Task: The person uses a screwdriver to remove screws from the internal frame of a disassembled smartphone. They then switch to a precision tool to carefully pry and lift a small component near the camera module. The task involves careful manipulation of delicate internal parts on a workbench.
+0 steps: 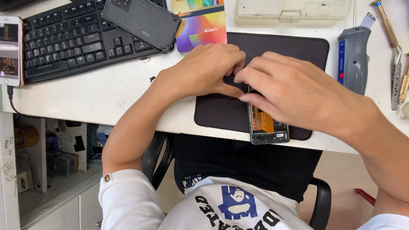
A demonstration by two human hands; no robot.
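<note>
Pinching the opened phone [266,123] on my desk [106,93], both hands' fingers [243,76] narrow, I risk tearing its orange flex beneath them.

Opened phone [267,124]: glossy metal frame, orange film inside. Mat [221,111] beneath: matt black, soft-looking. At 10 o'clock, keyboard [72,40]: matt black plastic. At 2 o'clock, electric screwdriver [354,59]: grey matt plastic. Desk [102,91]: smooth white, scuffed.
</note>
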